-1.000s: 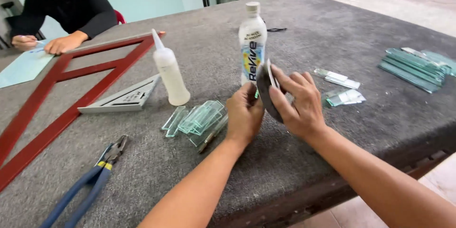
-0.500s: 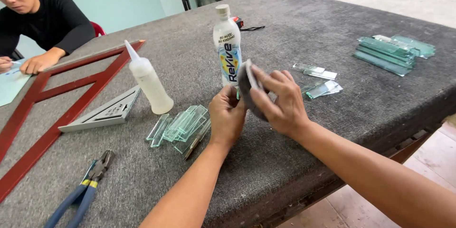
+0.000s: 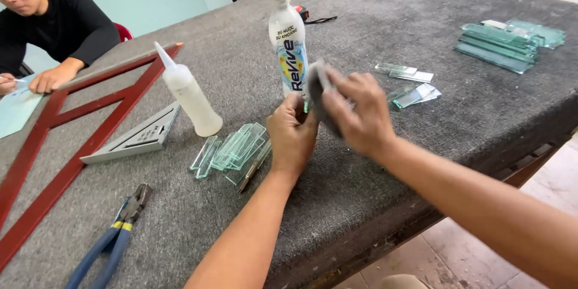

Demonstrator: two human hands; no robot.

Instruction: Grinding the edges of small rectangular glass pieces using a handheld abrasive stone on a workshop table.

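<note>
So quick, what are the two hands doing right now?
Left hand: closed around something small, hidden by the fingers; cannot tell what.
Right hand: closed on a dark grey pad, pressed against the left hand.

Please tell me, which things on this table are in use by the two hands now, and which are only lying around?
In use:
- left hand and right hand, close together
- dark pad in the right hand

Lying about:
- white bottle
- squeeze bottle
- small glass pieces
- glass strip stack
- blue-handled pliers
- metal square
- red frame
</note>
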